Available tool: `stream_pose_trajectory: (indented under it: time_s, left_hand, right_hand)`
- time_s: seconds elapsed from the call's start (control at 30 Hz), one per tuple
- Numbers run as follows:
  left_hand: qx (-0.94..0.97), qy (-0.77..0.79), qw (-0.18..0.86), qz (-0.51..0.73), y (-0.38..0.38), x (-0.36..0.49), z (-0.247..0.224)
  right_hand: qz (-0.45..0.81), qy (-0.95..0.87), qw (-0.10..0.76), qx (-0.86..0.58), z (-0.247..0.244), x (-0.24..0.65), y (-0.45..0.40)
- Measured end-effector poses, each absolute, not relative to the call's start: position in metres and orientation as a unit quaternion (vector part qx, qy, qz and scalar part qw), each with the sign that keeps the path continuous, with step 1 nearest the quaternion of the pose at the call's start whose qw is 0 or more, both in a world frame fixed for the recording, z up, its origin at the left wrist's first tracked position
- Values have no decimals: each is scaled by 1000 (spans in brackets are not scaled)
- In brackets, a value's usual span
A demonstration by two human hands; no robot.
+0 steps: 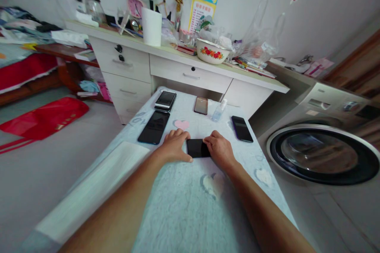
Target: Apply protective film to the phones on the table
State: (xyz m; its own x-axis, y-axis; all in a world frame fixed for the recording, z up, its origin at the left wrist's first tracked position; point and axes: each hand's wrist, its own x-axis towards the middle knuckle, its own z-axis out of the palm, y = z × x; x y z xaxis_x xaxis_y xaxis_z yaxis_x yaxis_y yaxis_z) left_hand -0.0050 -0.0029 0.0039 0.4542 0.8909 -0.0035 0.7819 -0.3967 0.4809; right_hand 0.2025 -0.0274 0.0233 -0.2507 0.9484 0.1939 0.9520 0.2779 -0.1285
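A black smartphone point(196, 148) lies sideways on the cloth-covered table in front of me, its dark screen facing up. My left hand point(175, 146) grips its left end, thumb at the near edge and fingers at the far one. The fingers of my right hand point(219, 148) are curled and pressed together on its right end, covering that corner; whether something small is pinched there is hidden. Left of my hands lies a larger dark phone point(154, 127). Beyond the hands are a brown-edged phone or case point(201, 105) and a clear spray bottle point(219, 110).
Stacked phones point(165, 100) lie at the table's far left, and another phone point(242, 129) near its right edge. A white drawer desk point(190, 72) stands beyond, holding a floral bowl point(212, 52). To the right is a washing machine point(320, 99); a red bag point(47, 116) lies on the floor left.
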Motion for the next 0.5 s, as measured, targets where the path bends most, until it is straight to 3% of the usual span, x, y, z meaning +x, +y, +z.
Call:
stream_pose_trajectory:
  time_s: [0.5]
  left_hand:
    - [832, 501, 206, 123, -1, -6, 2]
  right_hand:
    - [30, -804, 161, -572, 12, 177, -24]
